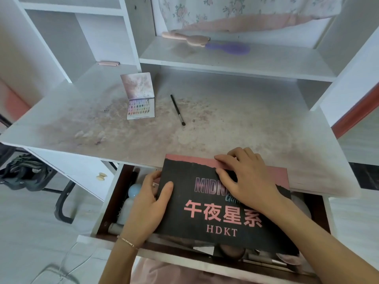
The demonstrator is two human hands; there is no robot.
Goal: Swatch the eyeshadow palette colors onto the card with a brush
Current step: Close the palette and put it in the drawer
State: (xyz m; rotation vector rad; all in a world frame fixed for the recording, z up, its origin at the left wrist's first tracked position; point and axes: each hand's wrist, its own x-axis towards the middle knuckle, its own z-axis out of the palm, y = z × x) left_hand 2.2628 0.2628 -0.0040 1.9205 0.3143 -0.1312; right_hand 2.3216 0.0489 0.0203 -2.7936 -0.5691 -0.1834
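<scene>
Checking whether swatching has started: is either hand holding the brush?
No, the brush lies on the desk beside the open eyeshadow palette, while both hands hold the black card.

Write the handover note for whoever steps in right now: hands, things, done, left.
Left hand grips the black card's left edge, thumb on top. Right hand rests on its top, fingers at the pink strip.
The card lies half over the open drawer, far edge on the desk.
Eyeshadow palette is open, brush beside it, both untouched.
Done: card out. Left: lay it flat, load the brush, swatch.
</scene>
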